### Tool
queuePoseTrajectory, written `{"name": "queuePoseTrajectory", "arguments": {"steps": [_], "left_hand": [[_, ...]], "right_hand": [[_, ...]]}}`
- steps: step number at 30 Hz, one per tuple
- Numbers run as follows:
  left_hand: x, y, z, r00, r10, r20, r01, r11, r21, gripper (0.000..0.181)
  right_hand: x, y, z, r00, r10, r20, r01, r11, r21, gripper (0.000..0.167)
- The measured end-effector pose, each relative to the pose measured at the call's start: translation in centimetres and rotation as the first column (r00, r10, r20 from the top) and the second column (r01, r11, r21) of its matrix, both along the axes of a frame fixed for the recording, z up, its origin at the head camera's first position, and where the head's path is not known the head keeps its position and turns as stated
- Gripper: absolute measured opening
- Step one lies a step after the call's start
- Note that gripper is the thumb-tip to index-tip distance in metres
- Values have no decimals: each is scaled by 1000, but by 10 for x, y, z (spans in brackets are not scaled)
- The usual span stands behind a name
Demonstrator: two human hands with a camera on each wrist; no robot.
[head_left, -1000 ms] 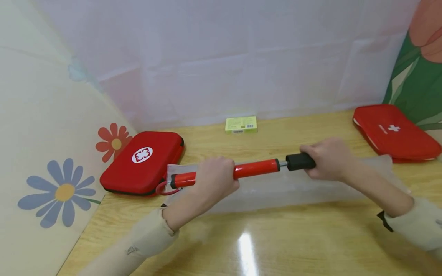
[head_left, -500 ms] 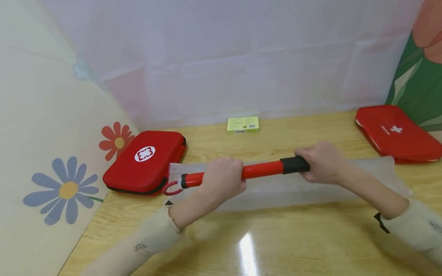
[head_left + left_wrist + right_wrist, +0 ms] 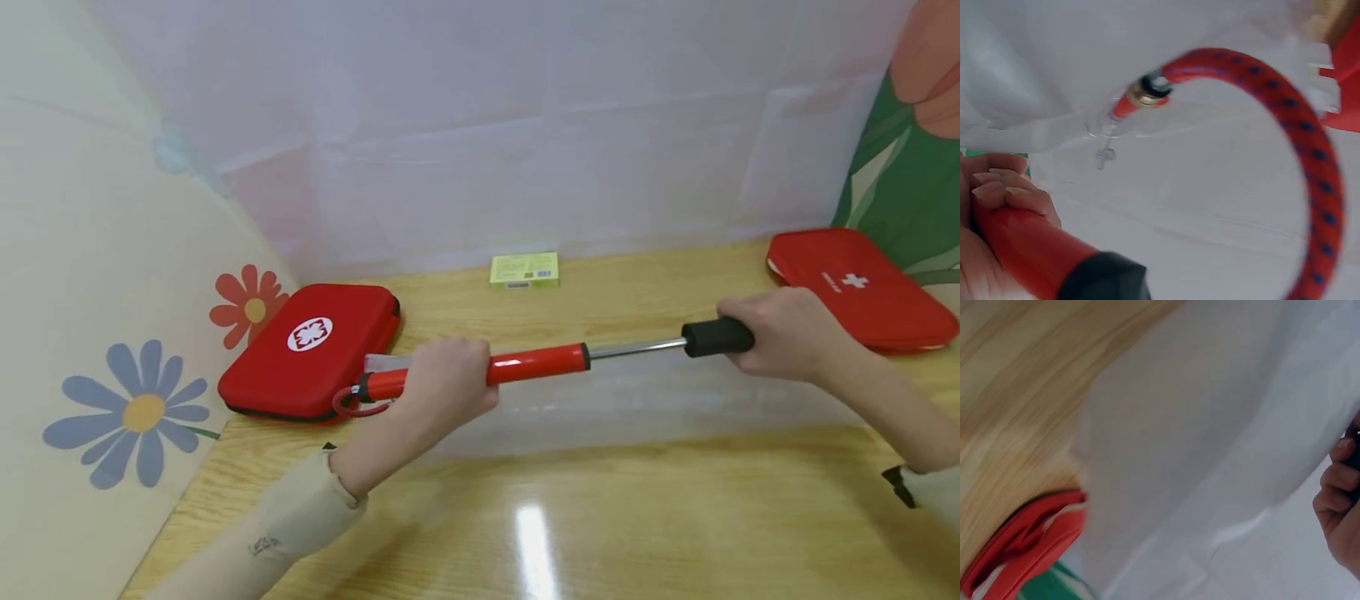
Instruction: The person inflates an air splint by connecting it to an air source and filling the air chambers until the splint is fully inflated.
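Observation:
A red hand pump (image 3: 536,364) is held nearly level above the table, its steel rod drawn out. My left hand (image 3: 446,379) grips the red barrel. The fingers of my right hand (image 3: 787,337) curl round the black handle (image 3: 716,336) at the rod's end. From the barrel's left end a red hose with dark flecks (image 3: 1310,150) loops round to a brass fitting (image 3: 1144,94). That fitting meets the clear valve (image 3: 1110,125) of a translucent plastic inflatable (image 3: 622,408), which lies beneath the pump. In the right wrist view the handle is mostly cut off.
On the left lies a red hard first-aid case (image 3: 311,354), close to the pump's hose end. A red soft first-aid pouch (image 3: 858,287) lies at the right, behind my right hand. At the back of the wooden table (image 3: 637,517), a small yellow-green box (image 3: 524,271) sits by the cloth backdrop.
The pump handle first went fully in against the barrel. Now my right hand has drawn it out to the right, baring a long stretch of rod, and my left hand has shifted slightly left.

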State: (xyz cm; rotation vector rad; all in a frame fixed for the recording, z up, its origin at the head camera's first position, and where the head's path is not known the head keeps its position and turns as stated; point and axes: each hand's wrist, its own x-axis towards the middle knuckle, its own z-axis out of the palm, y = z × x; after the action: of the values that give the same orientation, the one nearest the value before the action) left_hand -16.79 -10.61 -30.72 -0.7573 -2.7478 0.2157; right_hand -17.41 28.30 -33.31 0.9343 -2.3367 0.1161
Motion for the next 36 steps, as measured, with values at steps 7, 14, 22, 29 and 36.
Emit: {"name": "queuePoseTrajectory", "arguments": {"steps": [7,14,22,29,36], "left_hand": [[4,13,3,998,14,67,-17,998,54,26],[7,25,7,997,21,78,-28,996,82,20],[13,42,6,997,-64,36,62,997,53,15],[8,26,9,995,-65,69,63,997,37,17],[0,2,9,1000,21,21,-20,1000,-14,21]], "right_hand": [[6,-37,8,999,-39,11,39,999,39,29],[11,-69,17,997,-75,33,71,992,105,31],[15,-79,13,998,-5,58,1,998,66,31],[6,-38,4,998,58,26,-58,998,10,32],[-6,9,-2,999,44,1,-43,998,-35,27]]}}
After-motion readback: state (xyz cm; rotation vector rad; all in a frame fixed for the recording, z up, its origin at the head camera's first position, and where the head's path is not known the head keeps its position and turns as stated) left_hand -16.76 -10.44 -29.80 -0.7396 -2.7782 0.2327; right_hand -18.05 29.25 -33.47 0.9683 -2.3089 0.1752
